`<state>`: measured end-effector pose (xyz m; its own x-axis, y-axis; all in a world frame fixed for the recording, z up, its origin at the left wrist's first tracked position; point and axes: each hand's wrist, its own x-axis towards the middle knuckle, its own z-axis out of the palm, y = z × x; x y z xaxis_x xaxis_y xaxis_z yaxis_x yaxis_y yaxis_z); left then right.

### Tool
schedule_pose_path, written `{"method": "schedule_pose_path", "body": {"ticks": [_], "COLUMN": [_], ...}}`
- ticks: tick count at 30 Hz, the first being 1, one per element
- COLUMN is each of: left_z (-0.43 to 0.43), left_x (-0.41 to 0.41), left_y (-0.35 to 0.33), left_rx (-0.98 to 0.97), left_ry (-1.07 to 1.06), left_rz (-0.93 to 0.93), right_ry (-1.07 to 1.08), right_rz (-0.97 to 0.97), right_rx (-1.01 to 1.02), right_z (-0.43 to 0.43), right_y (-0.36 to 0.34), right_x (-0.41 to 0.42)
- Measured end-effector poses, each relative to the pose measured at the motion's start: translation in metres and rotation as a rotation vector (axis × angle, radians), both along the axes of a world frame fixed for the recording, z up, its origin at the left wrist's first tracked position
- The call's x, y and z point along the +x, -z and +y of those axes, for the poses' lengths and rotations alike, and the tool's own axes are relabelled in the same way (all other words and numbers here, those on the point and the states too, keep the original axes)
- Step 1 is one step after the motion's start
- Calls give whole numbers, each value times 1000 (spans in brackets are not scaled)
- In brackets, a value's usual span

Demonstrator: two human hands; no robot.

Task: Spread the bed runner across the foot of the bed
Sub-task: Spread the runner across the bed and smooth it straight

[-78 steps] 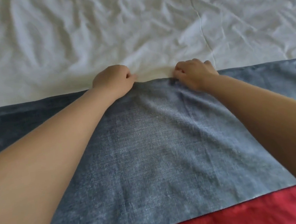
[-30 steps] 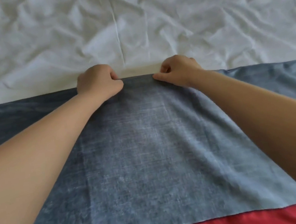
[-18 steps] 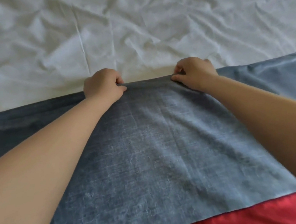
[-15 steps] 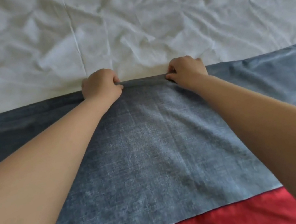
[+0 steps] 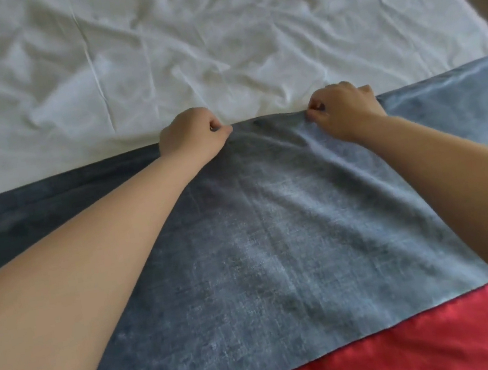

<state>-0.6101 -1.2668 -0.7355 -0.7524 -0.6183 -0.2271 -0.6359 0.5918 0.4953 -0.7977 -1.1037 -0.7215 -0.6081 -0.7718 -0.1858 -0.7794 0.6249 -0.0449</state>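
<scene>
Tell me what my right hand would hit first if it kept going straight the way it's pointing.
Only the wrinkled white sheet: the right hand, pinching the bed runner at its far edge, points across it. Nothing else shows ahead.

The blue-grey, denim-like bed runner [image 5: 279, 258] lies as a broad, mostly flat band across the wrinkled, white-sheeted bed [image 5: 215, 46], its far edge pinched up into small puckers by the left hand [image 5: 191, 135] and right hand [image 5: 342, 110], its right end seemingly reaching the mattress side.
</scene>
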Motion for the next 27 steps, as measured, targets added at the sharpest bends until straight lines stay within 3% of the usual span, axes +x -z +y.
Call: {"method": "schedule_pose_path", "body": {"ticks": [4, 9, 12, 17, 23, 27], "left_z": [14, 29, 36, 48, 62, 83], "left_x": [-35, -69, -83, -101, -118, -154], "left_y": [3, 4, 5, 7, 0, -1], "left_rx": [60, 107, 95, -70, -9, 75], "left_ry": [2, -1, -12, -150, -156, -125], "left_rz": [14, 16, -9, -81, -109, -24], "right_ry": [-10, 46, -151, -212, -206, -161], "right_rz": [-169, -667, -533, -307, -470, -502], "right_rx": [37, 22, 58, -76, 5, 42], "right_z": [4, -2, -2, -5, 17, 58], "right_y": [6, 1, 8, 28, 18, 13], "right_x": [-33, -68, -87, -92, -129, -177]}}
